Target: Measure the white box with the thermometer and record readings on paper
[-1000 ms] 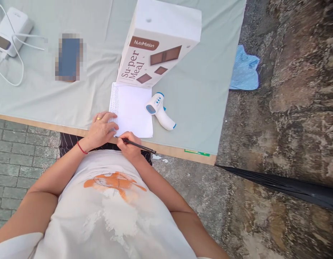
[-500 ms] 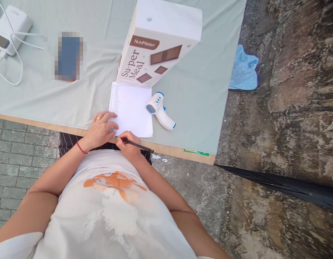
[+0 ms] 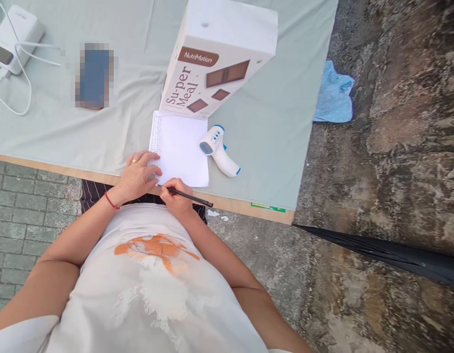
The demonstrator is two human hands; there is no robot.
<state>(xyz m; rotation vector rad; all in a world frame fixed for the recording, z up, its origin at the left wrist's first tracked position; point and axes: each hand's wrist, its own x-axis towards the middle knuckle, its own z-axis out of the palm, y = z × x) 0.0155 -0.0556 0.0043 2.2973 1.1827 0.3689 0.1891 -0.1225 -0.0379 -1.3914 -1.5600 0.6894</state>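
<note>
My right hand (image 3: 177, 197) is closed around a black pen (image 3: 197, 199), its tip down at the lower left corner of a white sheet of paper (image 3: 185, 152). Small handwriting runs down the sheet's left side. On that left edge rests my left hand (image 3: 138, 176), fingers apart and bent, with a ring on one of them and a red cord at the wrist. A white and blue infrared thermometer (image 3: 220, 151) lies against the paper's right edge. Behind the paper stands a tall white box (image 3: 219, 59) marked "NutriMotion Su-per Meal".
At the far left of the cloth-covered table (image 3: 271, 147) sits a white power bank (image 3: 19, 37) with a white cable. A blurred-out phone-like object (image 3: 93, 78) lies beside it. Beyond the table's right edge are a light blue cloth (image 3: 333, 95) and a black strip of fabric (image 3: 377, 255).
My right hand and the pen have shifted very slightly to the right. My left hand stays in place on the paper. The rest of the view moves only a little with the camera.
</note>
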